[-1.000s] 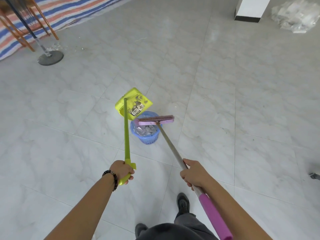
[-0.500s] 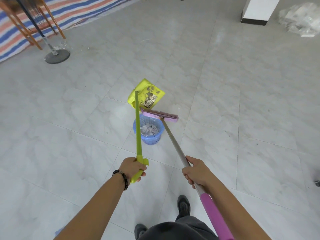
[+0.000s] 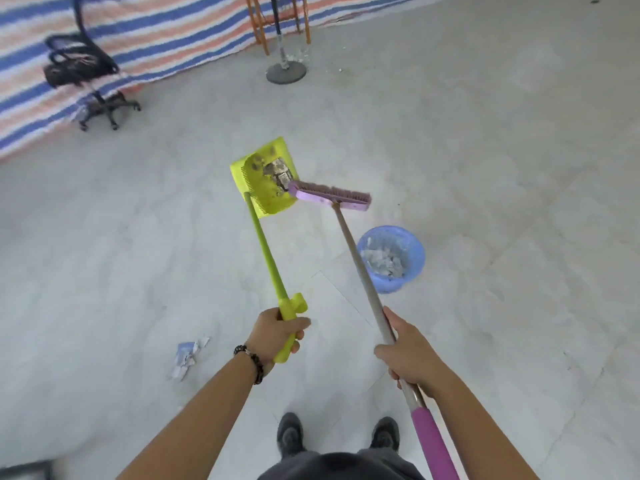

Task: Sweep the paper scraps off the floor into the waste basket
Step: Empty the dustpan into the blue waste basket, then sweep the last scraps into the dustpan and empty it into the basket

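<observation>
Since a second ago, the lime-green plastic dustpan (image 3: pixel 266 181) and purple-headed broom (image 3: pixel 329 197) have swung off the round blue plastic waste basket (image 3: pixel 414 271), now at their 4 o'clock. My left hand (image 3: pixel 277 336) grips the dustpan handle, my right hand (image 3: pixel 405 355) the broom shaft. Torn white paper scraps (image 3: pixel 188 355) lie at 9 o'clock of my left hand, the nearer one, strung 1-to-7. I can read no writing.

dustpan (image 3: pixel 266 188) yellow-green | broom (image 3: pixel 329 197) purple | waste basket (image 3: pixel 414 268) blue | tarp (image 3: pixel 156 39) blue-orange-white striped | floor (image 3: pixel 485 168) grey marbled
</observation>
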